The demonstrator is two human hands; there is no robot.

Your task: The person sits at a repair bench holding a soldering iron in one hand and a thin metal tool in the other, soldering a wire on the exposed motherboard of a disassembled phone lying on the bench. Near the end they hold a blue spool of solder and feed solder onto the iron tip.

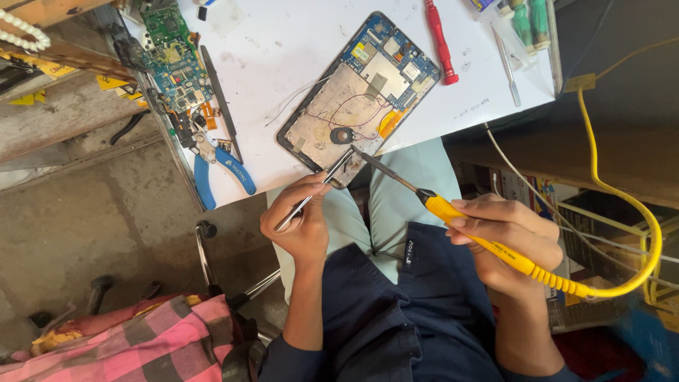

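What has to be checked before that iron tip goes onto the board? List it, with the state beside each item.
1. Right hand grip on the soldering iron: fingers closed round the yellow handle, ok.
2. Left hand grip on the tweezers: pinched, ok.
3. Iron tip and tweezers tips together at the near edge of the opened tablet: ok.
4. Tablet support: its near corner sits right at the edge of the white table, not ok.
5. Yellow cord: loops off to the right, away from the board, ok.
6. Tip hot: cannot tell.
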